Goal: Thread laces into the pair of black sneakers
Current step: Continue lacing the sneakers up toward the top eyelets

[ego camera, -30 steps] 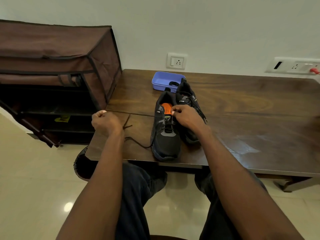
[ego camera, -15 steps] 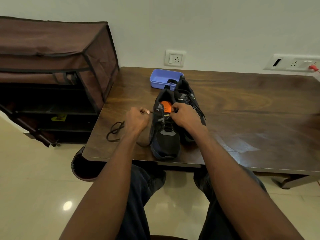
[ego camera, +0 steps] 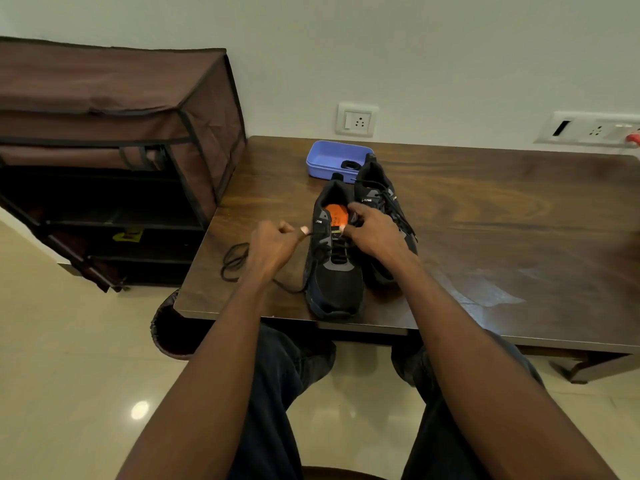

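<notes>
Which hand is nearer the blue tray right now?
Right. The right hand sits at the near sneaker's collar, just below the blue tray; the left hand pinches the lace further left.

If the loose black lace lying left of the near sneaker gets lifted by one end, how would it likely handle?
The lace lies in slack loops on the table, so it is probably floppy and would trail rather than hold shape. It looks thin, so likely very light. One end runs to the near sneaker, where the left hand pinches it, so pulling may tug the shoe.
</notes>
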A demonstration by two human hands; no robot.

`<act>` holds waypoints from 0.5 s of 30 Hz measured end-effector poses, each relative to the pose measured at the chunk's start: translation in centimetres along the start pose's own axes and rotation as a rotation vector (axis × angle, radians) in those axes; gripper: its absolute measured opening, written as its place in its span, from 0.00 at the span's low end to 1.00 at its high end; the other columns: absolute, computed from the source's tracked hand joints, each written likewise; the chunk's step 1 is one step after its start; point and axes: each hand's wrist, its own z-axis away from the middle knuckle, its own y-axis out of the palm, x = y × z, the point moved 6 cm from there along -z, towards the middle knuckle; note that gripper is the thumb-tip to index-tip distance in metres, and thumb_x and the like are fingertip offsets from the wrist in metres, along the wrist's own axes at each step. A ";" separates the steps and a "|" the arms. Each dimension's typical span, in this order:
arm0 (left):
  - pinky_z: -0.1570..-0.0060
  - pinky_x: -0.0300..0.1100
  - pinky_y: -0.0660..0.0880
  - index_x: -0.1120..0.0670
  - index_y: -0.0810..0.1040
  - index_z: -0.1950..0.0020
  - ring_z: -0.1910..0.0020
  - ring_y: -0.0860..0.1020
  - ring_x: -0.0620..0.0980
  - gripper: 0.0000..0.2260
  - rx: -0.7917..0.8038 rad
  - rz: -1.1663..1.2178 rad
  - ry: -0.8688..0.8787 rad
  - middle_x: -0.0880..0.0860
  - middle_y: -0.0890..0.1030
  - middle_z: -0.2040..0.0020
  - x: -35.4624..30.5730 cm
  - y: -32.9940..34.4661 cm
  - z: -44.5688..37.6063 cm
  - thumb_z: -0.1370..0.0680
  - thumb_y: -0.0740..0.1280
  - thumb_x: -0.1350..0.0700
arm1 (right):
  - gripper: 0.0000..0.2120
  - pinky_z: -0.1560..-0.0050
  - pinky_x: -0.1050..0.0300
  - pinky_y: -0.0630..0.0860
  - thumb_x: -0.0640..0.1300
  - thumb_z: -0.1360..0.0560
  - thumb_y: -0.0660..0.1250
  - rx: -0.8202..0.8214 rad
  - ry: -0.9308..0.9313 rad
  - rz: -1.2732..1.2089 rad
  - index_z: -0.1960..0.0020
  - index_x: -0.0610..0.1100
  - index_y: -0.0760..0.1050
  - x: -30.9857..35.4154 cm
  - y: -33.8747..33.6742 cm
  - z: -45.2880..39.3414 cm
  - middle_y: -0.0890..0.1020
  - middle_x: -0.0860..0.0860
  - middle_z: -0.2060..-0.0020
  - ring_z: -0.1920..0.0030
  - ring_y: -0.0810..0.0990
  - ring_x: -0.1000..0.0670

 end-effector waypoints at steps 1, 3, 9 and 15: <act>0.64 0.42 0.73 0.57 0.80 0.59 0.64 0.76 0.49 0.12 0.136 -0.015 -0.072 0.51 0.77 0.66 0.4 0.9 0.3 0.26 0.73 0.48 | 0.15 0.47 0.48 0.78 0.48 0.23 0.67 -0.060 0.001 -0.049 0.36 0.51 0.74 -0.1 -0.4 0.2 0.82 0.50 0.48 0.49 0.80 0.48; 0.68 0.36 0.71 0.56 0.76 0.61 0.67 0.73 0.46 0.12 0.388 -0.090 -0.173 0.50 0.74 0.68 0.6 2.6 1.6 0.26 0.75 0.52 | 0.05 0.55 0.52 0.77 0.45 0.23 0.66 -0.194 0.031 -0.104 0.48 0.47 0.77 -0.4 -1.4 0.6 0.82 0.50 0.58 0.56 0.80 0.50; 0.77 0.33 0.66 0.56 0.76 0.61 0.73 0.73 0.43 0.08 0.464 0.007 -0.216 0.51 0.80 0.67 0.8 2.9 1.1 0.23 0.71 0.59 | 0.03 0.62 0.57 0.79 0.35 0.23 0.64 0.034 0.148 -0.517 0.53 0.36 0.77 -0.4 0.3 2.4 0.83 0.42 0.61 0.64 0.81 0.49; 0.75 0.34 0.65 0.54 0.73 0.61 0.71 0.69 0.43 0.10 0.598 -0.131 -0.327 0.50 0.73 0.66 1.0 4.4 2.0 0.21 0.69 0.57 | 0.04 0.62 0.57 0.78 0.36 0.23 0.66 0.100 0.157 -0.493 0.51 0.36 0.77 -0.3 1.1 3.3 0.84 0.40 0.58 0.65 0.81 0.51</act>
